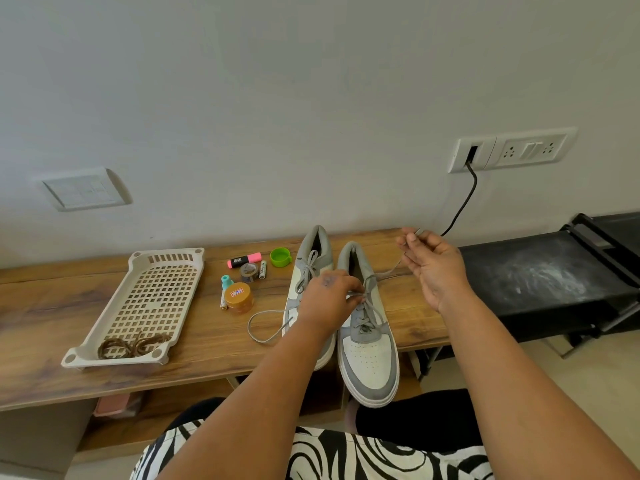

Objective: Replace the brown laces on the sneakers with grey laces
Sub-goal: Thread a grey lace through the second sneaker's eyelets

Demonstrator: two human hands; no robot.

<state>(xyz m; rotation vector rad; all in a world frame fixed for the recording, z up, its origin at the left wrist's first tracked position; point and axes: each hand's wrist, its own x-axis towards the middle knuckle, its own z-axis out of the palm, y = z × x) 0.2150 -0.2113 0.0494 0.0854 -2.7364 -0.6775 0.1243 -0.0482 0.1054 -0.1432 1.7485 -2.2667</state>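
Two grey-and-white sneakers stand side by side on the wooden table (52, 306), toes toward me. The right sneaker (369, 358) carries a grey lace (372, 299) through its eyelets. My right hand (433, 268) is raised beyond that shoe and pinches the lace's tip, pulling the strand taut. My left hand (329, 299) pinches the lace at the eyelets of the same shoe. The left sneaker (311, 258) is laced in grey, partly hidden by my left arm; a loose grey lace loop (263, 323) lies beside it. The brown laces (133, 344) lie coiled in the beige basket tray (166, 258).
Between tray and shoes sit a pink highlighter (244, 260), a green cap (280, 257), a tape roll (249, 271), batteries, a teal bottle and a brown jar (239, 296). A black cable (464, 202) hangs from the wall socket. A black stand (540, 282) lies right.
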